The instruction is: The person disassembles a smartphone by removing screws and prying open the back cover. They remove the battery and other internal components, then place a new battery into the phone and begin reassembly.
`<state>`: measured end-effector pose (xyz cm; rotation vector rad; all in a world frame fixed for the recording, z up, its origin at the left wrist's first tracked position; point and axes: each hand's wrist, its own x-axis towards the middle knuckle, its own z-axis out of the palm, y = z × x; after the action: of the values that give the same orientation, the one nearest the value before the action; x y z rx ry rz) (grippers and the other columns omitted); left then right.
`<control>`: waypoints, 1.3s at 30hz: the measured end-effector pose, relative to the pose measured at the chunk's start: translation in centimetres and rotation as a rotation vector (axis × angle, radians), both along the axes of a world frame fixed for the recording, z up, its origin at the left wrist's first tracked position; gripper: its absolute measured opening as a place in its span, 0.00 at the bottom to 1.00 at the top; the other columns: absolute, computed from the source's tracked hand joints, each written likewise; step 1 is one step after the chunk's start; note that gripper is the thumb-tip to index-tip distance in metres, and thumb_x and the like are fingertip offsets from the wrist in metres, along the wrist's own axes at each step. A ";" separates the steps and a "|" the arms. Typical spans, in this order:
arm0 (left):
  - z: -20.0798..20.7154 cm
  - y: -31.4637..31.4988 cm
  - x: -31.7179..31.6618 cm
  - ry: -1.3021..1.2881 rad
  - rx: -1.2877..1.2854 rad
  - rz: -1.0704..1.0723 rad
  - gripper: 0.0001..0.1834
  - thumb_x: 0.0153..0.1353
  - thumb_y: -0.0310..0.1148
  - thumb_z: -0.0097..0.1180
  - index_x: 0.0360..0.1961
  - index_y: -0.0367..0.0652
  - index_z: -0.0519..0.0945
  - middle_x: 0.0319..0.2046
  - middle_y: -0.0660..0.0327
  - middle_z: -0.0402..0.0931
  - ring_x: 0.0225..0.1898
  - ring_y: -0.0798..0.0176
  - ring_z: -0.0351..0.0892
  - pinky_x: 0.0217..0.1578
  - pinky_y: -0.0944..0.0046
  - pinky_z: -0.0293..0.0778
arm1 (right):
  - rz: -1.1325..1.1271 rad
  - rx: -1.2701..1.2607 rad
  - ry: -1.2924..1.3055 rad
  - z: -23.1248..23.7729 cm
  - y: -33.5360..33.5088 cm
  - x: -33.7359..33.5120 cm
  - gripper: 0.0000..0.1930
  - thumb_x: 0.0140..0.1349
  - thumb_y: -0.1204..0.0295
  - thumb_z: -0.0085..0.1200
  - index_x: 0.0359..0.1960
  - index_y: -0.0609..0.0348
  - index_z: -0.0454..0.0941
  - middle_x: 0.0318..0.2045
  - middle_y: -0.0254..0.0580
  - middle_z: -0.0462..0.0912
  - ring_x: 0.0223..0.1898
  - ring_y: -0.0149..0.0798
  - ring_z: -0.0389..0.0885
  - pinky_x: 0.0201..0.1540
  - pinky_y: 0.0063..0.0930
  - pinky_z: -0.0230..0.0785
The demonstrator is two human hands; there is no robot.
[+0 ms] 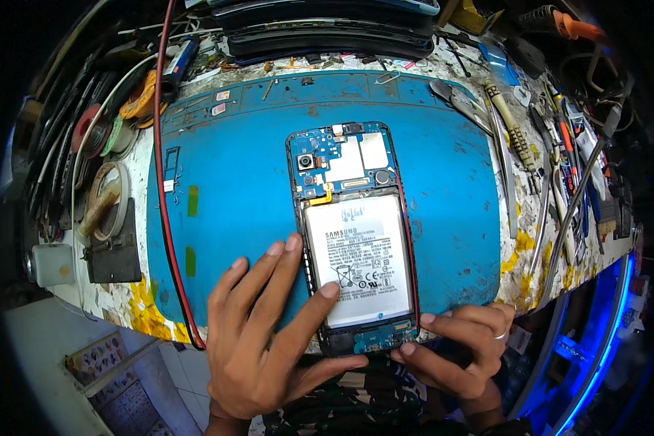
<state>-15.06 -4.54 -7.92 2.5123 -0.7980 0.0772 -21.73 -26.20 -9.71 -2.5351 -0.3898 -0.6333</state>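
An opened smartphone [363, 166] lies face down on the blue work mat, its back cover off. Its blue circuit board [320, 147] with a camera module shows at the far end, above a large white battery [363, 251]. My left hand [251, 341] is spread along the phone's left side, one fingertip on the battery and the thumb by the bottom edge. At the near right corner, my right hand [465, 338] is closed on the phone, its fingers curled, with one fingertip at the side and another digit at the bottom. A ring shows on one finger.
A red cable [158, 145] runs down the left of the blue mat [450, 189]. Tape rolls [109, 200] stand at the left. Tweezers [505, 171] and other hand tools line the right side. Stacked dark phone panels [330, 33] fill the back.
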 end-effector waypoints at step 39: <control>-1.1 0.3 -1.4 -0.202 -0.120 -0.068 0.13 0.51 0.46 0.68 0.35 0.54 0.84 0.40 0.63 0.84 0.47 0.54 0.79 0.44 0.51 0.74 | -0.082 -0.068 -0.024 -0.2 0.8 0.4 0.15 0.48 0.56 0.69 0.40 0.34 0.85 0.37 0.19 0.81 0.35 0.25 0.71 0.37 0.26 0.54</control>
<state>-16.44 -4.26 -9.03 2.3874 -0.9288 0.3497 -21.35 -25.40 -9.86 -2.6214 -0.3217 -0.6922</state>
